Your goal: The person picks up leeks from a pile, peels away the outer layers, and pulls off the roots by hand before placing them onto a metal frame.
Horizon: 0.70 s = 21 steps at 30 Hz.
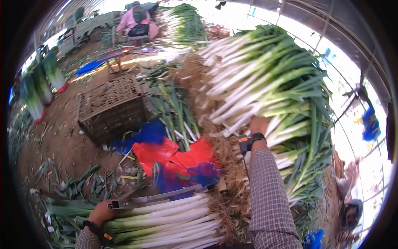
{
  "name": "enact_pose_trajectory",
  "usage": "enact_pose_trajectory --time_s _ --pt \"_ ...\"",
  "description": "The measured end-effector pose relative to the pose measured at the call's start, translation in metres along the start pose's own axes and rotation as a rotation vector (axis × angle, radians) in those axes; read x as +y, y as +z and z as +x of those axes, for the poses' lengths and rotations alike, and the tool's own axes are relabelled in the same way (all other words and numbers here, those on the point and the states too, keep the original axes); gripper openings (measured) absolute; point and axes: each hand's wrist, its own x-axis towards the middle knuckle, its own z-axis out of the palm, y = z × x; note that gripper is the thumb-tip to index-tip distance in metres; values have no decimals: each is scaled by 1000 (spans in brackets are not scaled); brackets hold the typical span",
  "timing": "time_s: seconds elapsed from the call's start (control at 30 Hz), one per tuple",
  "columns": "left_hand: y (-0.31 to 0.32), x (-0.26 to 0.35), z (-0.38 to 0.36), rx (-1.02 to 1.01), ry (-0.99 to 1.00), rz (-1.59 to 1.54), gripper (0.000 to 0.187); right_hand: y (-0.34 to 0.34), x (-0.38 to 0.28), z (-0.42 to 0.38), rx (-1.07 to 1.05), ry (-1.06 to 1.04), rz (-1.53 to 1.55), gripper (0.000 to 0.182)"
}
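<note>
My right hand (pixel 258 125) reaches into the large pile of leeks (pixel 257 79), its fingers around white stalks, partly hidden. At the lower left, my left hand (pixel 101 213) is closed at the end of a metal bar (pixel 161 195), beside the green part of a row of leeks (pixel 174 220). These leeks lie side by side with their roots pointing right. Both wrists wear dark bands.
A brown plastic crate (pixel 110 108) stands upside down at the left. Red plastic sheeting (pixel 174 155) lies mid-frame. Tied leek bundles (pixel 35 91) stand far left. Another person in pink (pixel 137 23) crouches at the back. Cut leaves litter the soil.
</note>
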Motion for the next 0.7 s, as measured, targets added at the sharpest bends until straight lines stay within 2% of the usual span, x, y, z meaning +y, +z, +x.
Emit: enact_pose_trajectory --time_s 0.07,0.13,0.17,0.23,0.27,0.3,0.33,0.37,0.43,0.47,0.53,0.57,0.6,0.7 --pt "-4 8 -5 0 -54 57 27 -23 -15 -10 -94 53 54 46" --pt "1 2 -6 34 -70 75 28 12 40 36 -8 69 351 32" --pt "0 5 -6 34 -79 97 28 -23 5 6 -66 194 421 25" --pt "-4 14 -9 54 -71 115 30 -29 27 17 -124 276 812 20" --pt "-6 19 -9 45 -77 115 31 -49 15 -2 -113 401 1014 17" --pt "-9 25 -9 38 -79 115 31 -64 17 -14 -176 371 1281 17" --pt "-11 28 -11 29 -79 120 31 -80 42 -13 -374 364 1326 13" --pt "-11 29 -12 36 -83 107 32 -95 50 -22 -391 322 1333 15" --pt "-9 29 -11 57 -99 85 34 -125 45 -41 -377 366 1328 16" --pt "-10 29 -11 55 -90 79 35 -151 27 -62 -370 391 1382 16" --pt "-17 33 -12 44 -66 75 37 -199 12 -78 -741 428 1730 15" --pt "-24 40 -16 47 -65 29 44 -217 2 -89 -798 507 1869 15" --pt "-28 44 -22 81 -56 40 45 -241 -22 -112 -757 594 1893 17" --pt "-33 47 -44 168 -46 35 53 -280 -34 -139 -953 559 1975 19"
